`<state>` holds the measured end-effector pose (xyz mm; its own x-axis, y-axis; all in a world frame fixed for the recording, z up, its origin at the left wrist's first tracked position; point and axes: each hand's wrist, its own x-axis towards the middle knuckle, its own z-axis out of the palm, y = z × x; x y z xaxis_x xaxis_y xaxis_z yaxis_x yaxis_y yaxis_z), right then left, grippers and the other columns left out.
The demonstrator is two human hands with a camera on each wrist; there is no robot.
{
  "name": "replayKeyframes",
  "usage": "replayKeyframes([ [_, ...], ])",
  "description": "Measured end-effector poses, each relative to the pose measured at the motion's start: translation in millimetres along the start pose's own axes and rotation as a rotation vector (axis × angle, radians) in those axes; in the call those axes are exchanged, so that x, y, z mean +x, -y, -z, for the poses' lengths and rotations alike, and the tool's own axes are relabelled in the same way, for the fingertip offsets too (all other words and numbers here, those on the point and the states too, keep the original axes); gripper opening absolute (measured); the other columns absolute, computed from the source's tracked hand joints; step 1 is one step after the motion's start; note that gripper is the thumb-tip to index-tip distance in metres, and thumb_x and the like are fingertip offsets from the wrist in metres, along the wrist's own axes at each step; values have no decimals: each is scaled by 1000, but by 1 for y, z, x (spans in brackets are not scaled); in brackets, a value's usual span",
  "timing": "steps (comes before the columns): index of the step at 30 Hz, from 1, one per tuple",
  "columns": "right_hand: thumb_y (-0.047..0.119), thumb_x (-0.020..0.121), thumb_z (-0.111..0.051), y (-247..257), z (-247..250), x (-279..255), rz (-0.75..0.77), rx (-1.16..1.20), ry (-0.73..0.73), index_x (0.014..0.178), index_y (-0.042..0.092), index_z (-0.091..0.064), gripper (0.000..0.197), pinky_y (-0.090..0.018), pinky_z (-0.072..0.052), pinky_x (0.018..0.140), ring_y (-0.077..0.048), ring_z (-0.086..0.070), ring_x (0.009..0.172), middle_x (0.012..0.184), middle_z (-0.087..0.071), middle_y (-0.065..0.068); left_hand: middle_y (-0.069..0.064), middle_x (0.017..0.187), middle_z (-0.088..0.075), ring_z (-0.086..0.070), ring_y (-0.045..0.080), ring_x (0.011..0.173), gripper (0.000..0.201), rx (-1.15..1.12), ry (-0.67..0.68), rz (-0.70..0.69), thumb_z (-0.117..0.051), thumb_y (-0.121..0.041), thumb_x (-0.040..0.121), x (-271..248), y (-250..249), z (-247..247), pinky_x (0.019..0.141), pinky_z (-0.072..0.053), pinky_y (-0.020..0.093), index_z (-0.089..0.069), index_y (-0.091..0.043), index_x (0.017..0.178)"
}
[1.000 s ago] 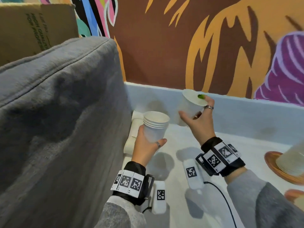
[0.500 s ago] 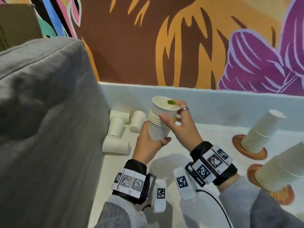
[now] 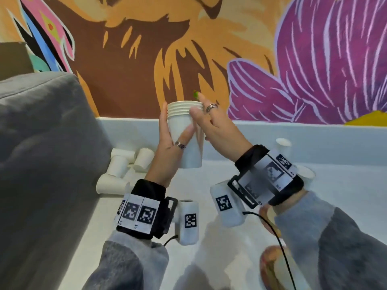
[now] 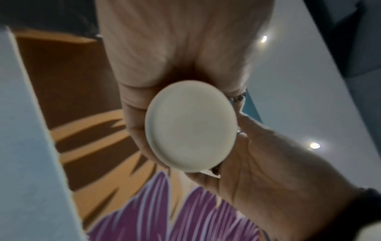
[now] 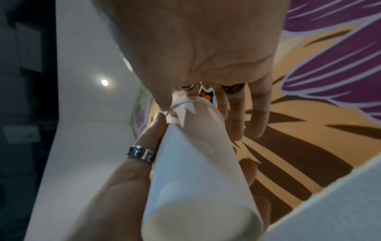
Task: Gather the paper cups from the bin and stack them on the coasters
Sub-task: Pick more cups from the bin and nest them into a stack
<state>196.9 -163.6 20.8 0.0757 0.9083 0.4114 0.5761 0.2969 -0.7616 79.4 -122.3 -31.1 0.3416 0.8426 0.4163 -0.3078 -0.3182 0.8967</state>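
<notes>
White paper cups nested into a short stack (image 3: 185, 135) sit upright in the left hand (image 3: 167, 143), whose fingers and thumb curl round the stack's wall; several rims show at the top. The right hand (image 3: 211, 126) lies against the stack's far side with its fingers nearly straight, touching the rim rather than clutching it. From the left wrist view the round base of the bottom cup (image 4: 190, 125) fills the middle, held between both hands.

Judging progress, the gathering is partly done. Loose cups (image 3: 123, 166) lie on their sides on the white surface by the grey cushion (image 3: 41, 153), still to be picked up. An upturned cup top (image 3: 283, 143) shows behind the right wrist, and a coaster's brown rim (image 3: 264, 258) appears low at the right edge, mostly hidden, so how much stands there cannot be told. The held stack has yet to reach a coaster.
</notes>
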Motion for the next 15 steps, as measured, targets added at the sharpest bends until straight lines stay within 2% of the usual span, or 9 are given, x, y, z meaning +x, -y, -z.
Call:
replayKeyframes([
  [3, 36, 101, -31, 11, 44, -18, 8, -31, 31, 149, 15, -18, 54, -41, -35, 109, -18, -36, 135, 150, -34, -4, -1, 145, -40, -54, 17, 122, 74, -49, 27, -2, -61, -37, 86, -4, -12, -36, 99, -47, 48, -12, -48, 141],
  [5, 38, 101, -31, 11, 69, -31, -36, -20, 71, 150, 17, -13, 57, -41, -41, 104, -21, -41, 132, 149, -35, -3, 2, 141, -45, -57, 21, 119, 75, -90, 27, 38, -61, -38, 82, -7, -17, -56, 98, -48, 49, -15, -46, 140],
  [6, 39, 100, -32, 9, 79, -37, -63, -9, 89, 150, 19, -11, 58, -39, -46, 95, -21, -49, 123, 143, -42, -1, 3, 140, -47, -58, 21, 117, 74, -108, 30, 52, -62, -37, 82, -7, -19, -66, 96, -49, 48, -16, -43, 141],
  [8, 41, 98, -36, 1, 99, -51, -96, 6, 115, 148, 22, -11, 59, -35, -51, 80, -18, -61, 99, 119, -56, 6, 3, 137, -49, -61, 21, 113, 67, -109, 23, 59, -63, -33, 87, -7, -21, -87, 93, -52, 43, -20, -38, 138],
  [10, 42, 96, -40, -11, 114, -64, -127, 41, 121, 146, 25, -10, 61, -33, -53, 77, -11, -61, 90, 106, -53, 16, 4, 135, -49, -61, 22, 112, 57, -115, -7, 82, -60, -27, 92, -6, -22, -107, 91, -53, 42, -21, -40, 131],
  [13, 40, 95, -45, -33, 131, -79, -171, 72, 131, 146, 28, -6, 65, -34, -56, 79, -6, -59, 93, 110, -47, 15, 3, 128, -51, -61, 25, 110, 53, -191, -70, 159, -59, -25, 93, -4, -17, -137, 90, -54, 45, -20, -41, 125],
  [15, 38, 93, -49, -47, 138, -84, -207, 107, 167, 146, 30, -5, 69, -36, -58, 79, -10, -61, 97, 117, -48, 9, 0, 118, -53, -61, 22, 105, 51, -240, -104, 210, -58, -23, 93, -3, -13, -153, 87, -54, 42, -19, -37, 124],
])
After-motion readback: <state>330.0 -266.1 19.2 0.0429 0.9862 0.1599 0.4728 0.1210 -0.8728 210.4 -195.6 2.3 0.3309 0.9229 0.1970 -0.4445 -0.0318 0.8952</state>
